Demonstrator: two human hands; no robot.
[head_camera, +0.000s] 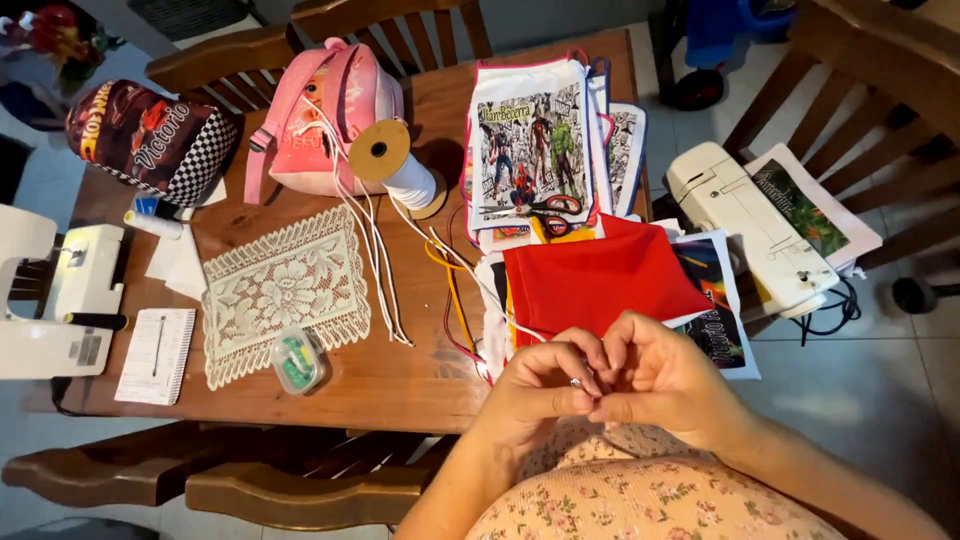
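My left hand (545, 385) and my right hand (665, 375) meet above my lap at the table's near edge, fingertips pinched together on a small metal piece (577, 381) and the end of a white cord (440, 245). The cord runs back across the table to a cardboard spool (400, 165). Just beyond my hands lies a folded red cloth (600, 280) on a stack of printed fabric. Further back lie printed drawstring bags (530, 145) with scissors (555, 207) on them.
The wooden table (400, 370) also bears a lace doily (285, 290), a small clear box (297, 360), a notepad (155, 355), a pink backpack (320, 115) and a printed cap (150, 140). White machines stand at the left (50, 300) and right (750, 225). Wooden chairs surround the table.
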